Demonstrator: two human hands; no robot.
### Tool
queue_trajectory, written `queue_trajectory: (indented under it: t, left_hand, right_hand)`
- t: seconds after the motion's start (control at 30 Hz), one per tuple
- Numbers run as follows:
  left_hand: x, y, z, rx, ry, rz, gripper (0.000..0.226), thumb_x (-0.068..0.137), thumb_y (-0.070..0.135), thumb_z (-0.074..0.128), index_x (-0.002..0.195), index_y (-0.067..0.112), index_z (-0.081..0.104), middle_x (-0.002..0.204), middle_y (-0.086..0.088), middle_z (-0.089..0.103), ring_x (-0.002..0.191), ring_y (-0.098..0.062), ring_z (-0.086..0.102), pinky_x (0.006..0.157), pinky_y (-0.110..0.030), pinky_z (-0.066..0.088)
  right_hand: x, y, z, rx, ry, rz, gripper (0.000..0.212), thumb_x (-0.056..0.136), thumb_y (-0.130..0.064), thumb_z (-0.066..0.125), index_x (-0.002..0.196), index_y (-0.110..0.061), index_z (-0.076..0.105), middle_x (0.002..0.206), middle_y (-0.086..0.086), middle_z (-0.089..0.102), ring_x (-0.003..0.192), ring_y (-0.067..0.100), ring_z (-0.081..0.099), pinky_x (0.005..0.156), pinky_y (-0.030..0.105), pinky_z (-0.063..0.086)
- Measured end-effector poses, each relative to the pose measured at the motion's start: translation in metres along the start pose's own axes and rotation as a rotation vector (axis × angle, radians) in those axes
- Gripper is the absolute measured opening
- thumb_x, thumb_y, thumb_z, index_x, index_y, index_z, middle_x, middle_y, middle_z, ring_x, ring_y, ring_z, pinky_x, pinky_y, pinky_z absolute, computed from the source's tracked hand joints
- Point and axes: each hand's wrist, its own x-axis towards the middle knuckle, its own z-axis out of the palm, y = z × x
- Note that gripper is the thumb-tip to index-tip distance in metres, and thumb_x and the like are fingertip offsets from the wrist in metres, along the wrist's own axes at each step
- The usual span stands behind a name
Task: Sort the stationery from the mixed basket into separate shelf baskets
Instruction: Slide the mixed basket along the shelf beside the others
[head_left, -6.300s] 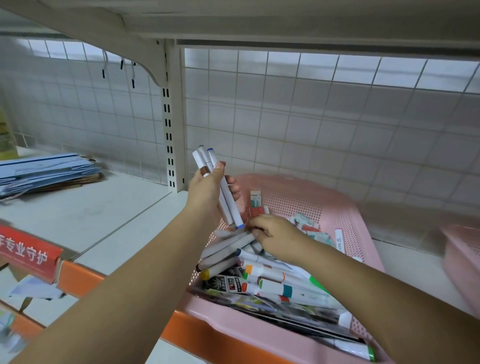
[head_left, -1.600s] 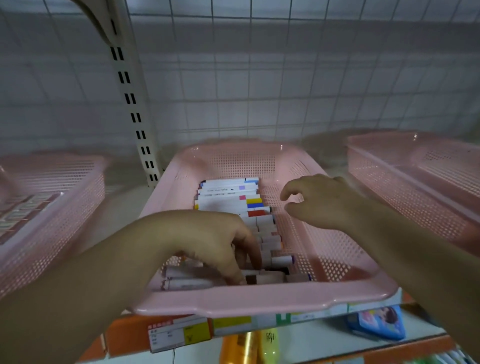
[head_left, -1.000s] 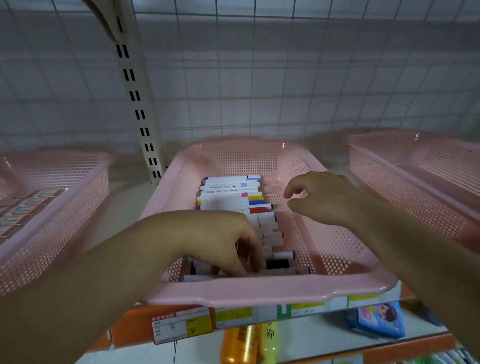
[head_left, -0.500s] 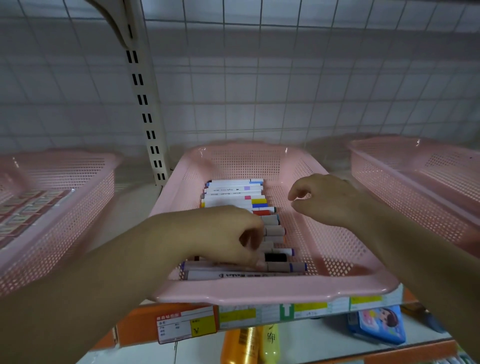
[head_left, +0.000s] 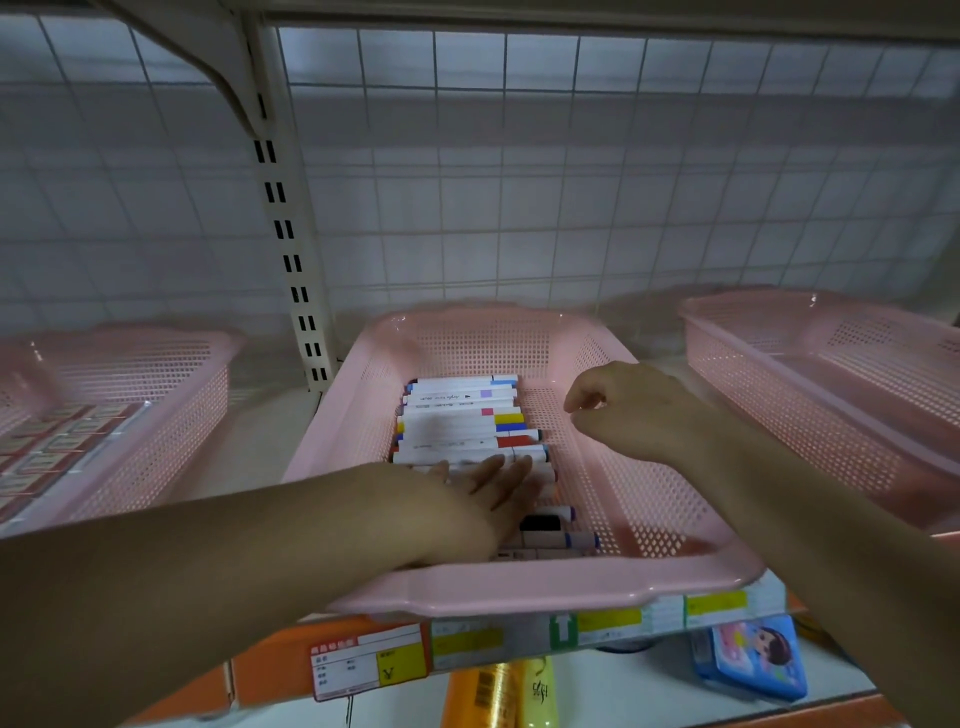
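A pink perforated basket (head_left: 639, 499) stands in the middle of the shelf. A row of white markers with coloured caps (head_left: 457, 415) lies side by side along its left half. My left hand (head_left: 467, 504) lies flat on the nearer markers, fingers spread and holding nothing. My right hand (head_left: 634, 410) hovers above the bare right half of the basket with loosely curled fingers and nothing in it.
A pink basket (head_left: 171, 410) on the left holds flat packaged items. Another pink basket (head_left: 810, 379) stands on the right. A slotted shelf upright (head_left: 291, 260) rises behind. Price labels (head_left: 374, 665) line the shelf edge; a yellow bottle (head_left: 498, 696) and a blue case (head_left: 753, 654) sit below.
My left hand has let go of the markers it carried from the mixed basket and opened flat on the row. My right hand has barely moved.
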Motion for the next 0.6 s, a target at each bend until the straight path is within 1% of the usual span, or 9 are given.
queue_trajectory:
  t: [0.1,0.17,0.23,0.3,0.43,0.5,0.6]
  left_hand:
    - [-0.001,-0.002,-0.002,-0.051,0.004,0.003,0.066,0.101,0.034,0.026,0.144,0.02,-0.023,0.151,-0.001,-0.03,0.141,-0.02,-0.021,0.113,-0.05,0.0]
    - [-0.003,-0.004,-0.008,-0.185,0.025,0.015,0.073,0.098,0.043,0.029,0.143,0.02,-0.025,0.151,0.001,-0.029,0.141,-0.017,-0.022,0.114,-0.048,0.0]
    - [-0.009,-0.006,-0.017,-0.341,0.091,0.004,0.081,0.093,0.054,0.03,0.143,0.021,-0.024,0.151,0.005,-0.029,0.141,-0.014,-0.022,0.115,-0.046,0.0]
    - [-0.017,-0.01,-0.027,-0.404,0.188,-0.027,0.082,0.092,0.055,0.031,0.145,0.021,-0.022,0.151,0.006,-0.029,0.14,-0.012,-0.022,0.117,-0.045,0.001]
    - [-0.032,-0.025,-0.037,-0.381,0.435,-0.079,0.078,0.093,0.05,0.035,0.148,0.022,-0.012,0.155,0.004,-0.02,0.143,-0.009,-0.012,0.118,-0.039,0.007]
    - [-0.04,-0.037,-0.037,-0.342,0.519,-0.092,0.075,0.094,0.048,0.035,0.147,0.024,-0.012,0.155,0.005,-0.017,0.143,-0.007,-0.01,0.118,-0.036,0.008]
    - [-0.06,-0.057,-0.032,-0.311,0.628,-0.123,0.071,0.096,0.05,0.032,0.147,0.026,-0.012,0.156,0.008,-0.013,0.143,-0.005,-0.008,0.118,-0.034,0.008]
  right_hand:
    - [0.001,0.001,0.001,0.002,0.002,-0.007,0.021,0.09,-0.021,0.049,0.105,-0.026,0.062,0.117,-0.008,0.056,0.108,0.014,0.051,0.104,0.04,0.034]
    - [0.002,0.001,0.001,0.01,0.012,-0.01,0.021,0.09,-0.02,0.049,0.104,-0.025,0.063,0.116,-0.008,0.057,0.107,0.014,0.051,0.104,0.04,0.035]
    - [0.002,0.001,0.001,0.009,0.029,-0.012,0.021,0.089,-0.019,0.048,0.104,-0.025,0.063,0.116,-0.008,0.057,0.107,0.015,0.051,0.103,0.039,0.035]
    - [0.0,-0.001,0.001,-0.057,0.029,-0.023,0.024,0.09,-0.019,0.047,0.11,-0.024,0.06,0.12,-0.006,0.056,0.11,0.016,0.05,0.103,0.037,0.035]
    - [-0.005,-0.009,-0.002,-0.286,0.071,-0.104,0.035,0.093,-0.023,0.042,0.128,-0.025,0.048,0.131,-0.001,0.047,0.121,0.02,0.042,0.101,0.038,0.032]
    - [-0.006,-0.015,-0.001,-0.347,0.124,-0.172,0.038,0.093,-0.024,0.04,0.131,-0.024,0.045,0.131,0.001,0.045,0.122,0.02,0.04,0.101,0.038,0.032]
    - [-0.001,-0.029,0.001,-0.373,0.175,-0.304,0.038,0.091,-0.023,0.041,0.129,-0.022,0.044,0.129,0.0,0.043,0.119,0.02,0.04,0.092,0.032,0.034]
